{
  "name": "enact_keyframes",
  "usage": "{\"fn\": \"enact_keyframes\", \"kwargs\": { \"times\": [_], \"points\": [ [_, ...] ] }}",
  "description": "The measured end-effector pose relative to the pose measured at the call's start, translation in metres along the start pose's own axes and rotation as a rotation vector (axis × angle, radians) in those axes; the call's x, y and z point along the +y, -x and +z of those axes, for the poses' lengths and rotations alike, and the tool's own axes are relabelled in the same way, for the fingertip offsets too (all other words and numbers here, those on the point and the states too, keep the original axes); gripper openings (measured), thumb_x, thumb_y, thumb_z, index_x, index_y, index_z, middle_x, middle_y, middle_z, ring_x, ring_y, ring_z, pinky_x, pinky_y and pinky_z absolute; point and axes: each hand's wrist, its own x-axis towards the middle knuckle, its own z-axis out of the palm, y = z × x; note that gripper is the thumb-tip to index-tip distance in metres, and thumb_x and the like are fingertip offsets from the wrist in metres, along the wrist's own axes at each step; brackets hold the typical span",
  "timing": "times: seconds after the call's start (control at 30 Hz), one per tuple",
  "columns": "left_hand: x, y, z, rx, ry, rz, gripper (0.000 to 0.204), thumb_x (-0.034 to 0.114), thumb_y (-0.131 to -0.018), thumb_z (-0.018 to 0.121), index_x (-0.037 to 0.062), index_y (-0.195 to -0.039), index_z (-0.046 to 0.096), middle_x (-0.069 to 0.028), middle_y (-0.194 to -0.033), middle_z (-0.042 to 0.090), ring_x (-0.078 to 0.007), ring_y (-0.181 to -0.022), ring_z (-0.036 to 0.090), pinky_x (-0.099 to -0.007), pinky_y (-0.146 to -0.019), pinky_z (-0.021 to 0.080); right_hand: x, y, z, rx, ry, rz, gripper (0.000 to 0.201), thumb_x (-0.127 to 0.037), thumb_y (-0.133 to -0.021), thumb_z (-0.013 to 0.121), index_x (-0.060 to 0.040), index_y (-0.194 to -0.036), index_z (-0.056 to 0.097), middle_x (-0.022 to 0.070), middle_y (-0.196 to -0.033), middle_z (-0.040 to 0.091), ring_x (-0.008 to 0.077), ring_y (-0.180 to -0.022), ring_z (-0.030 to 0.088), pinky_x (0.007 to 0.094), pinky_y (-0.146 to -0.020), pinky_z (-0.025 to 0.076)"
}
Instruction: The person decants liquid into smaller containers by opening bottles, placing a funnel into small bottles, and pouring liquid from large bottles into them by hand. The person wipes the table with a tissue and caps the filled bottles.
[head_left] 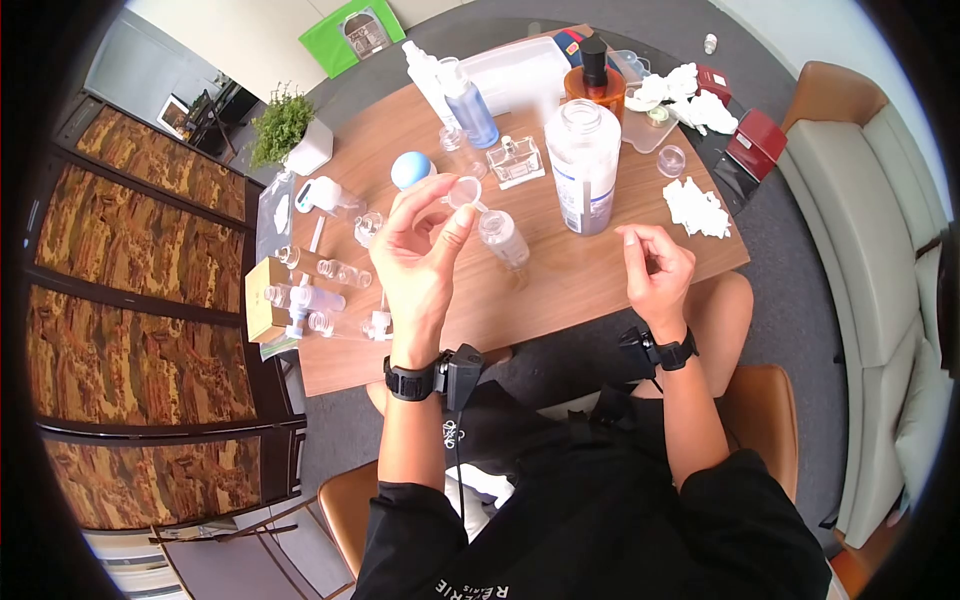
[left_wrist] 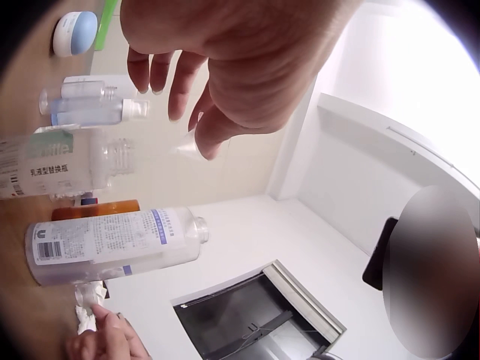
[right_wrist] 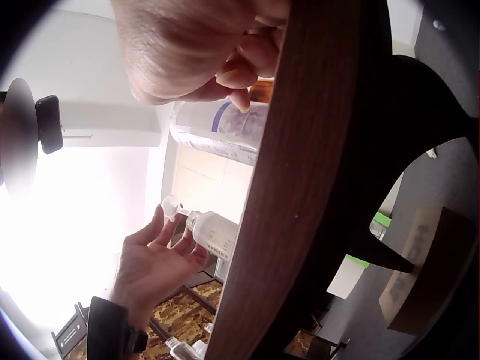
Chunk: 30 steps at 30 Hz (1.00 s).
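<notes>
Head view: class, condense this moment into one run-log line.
left hand: pinches small translucent plastic funnel | funnel: near mouth of small clear plastic bottle | right hand: loosely curled, holding nothing visible

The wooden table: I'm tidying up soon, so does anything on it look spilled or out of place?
Mainly the crumpled white tissue, loose near the right edge of the table, beyond the right hand; it looks like litter among the bottles. The tall bottle also stands uncapped. I see no spill.
</notes>
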Motion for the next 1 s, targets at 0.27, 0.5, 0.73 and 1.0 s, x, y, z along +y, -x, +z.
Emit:
{"fn": "enact_keyframes", "kwargs": {
  "times": [0.27, 0.5, 0.73, 1.0],
  "points": [
    [0.048, -0.038, 0.046, 0.155, 0.037, 0.020, 0.033, 0.004, -0.088, 0.084, -0.0009, -0.120, 0.075, -0.0058, -0.108, 0.072, -0.0111, -0.096, 0.066, -0.0252, -0.080, 0.053, -0.003, 0.000, -0.001, -0.004, -0.010, -0.004, 0.006, -0.001, -0.099, 0.068, 0.0003, -0.097, 0.073, -0.0018, -0.056, 0.052, 0.0036, -0.049, 0.046, 0.0236, -0.048, 0.035],
    [0.052, -0.071, 0.092, -0.032, -0.036, 0.145, 0.031, 0.022, -0.086, 0.088, 0.0058, -0.111, 0.080, -0.0056, -0.112, 0.078, -0.0178, -0.105, 0.070, -0.0367, -0.091, 0.051, -0.005, -0.001, -0.004, 0.000, -0.023, 0.011, 0.005, 0.000, -0.098, 0.068, 0.0006, -0.096, 0.073, 0.0006, -0.058, 0.058, 0.0052, -0.050, 0.053, 0.0235, -0.048, 0.040],
    [0.042, -0.064, 0.094, -0.100, -0.260, 0.098, 0.028, 0.008, -0.087, 0.086, 0.0007, -0.113, 0.077, -0.0073, -0.116, 0.075, -0.0110, -0.089, 0.067, -0.0266, -0.081, 0.054, -0.007, -0.003, -0.005, -0.007, -0.062, -0.012, 0.005, -0.001, -0.098, 0.068, 0.0010, -0.096, 0.072, 0.0027, -0.059, 0.061, 0.0065, -0.051, 0.058, 0.0236, -0.049, 0.043],
    [0.040, -0.060, 0.095, -0.107, -0.274, 0.069, 0.028, 0.009, -0.088, 0.085, 0.0002, -0.114, 0.077, -0.0068, -0.114, 0.075, -0.0103, -0.088, 0.067, -0.0269, -0.079, 0.055, -0.007, -0.004, -0.005, -0.004, -0.053, -0.023, 0.005, -0.002, -0.098, 0.069, 0.0010, -0.095, 0.072, 0.0026, -0.058, 0.060, 0.0065, -0.050, 0.056, 0.0239, -0.048, 0.042]
  ]
}}
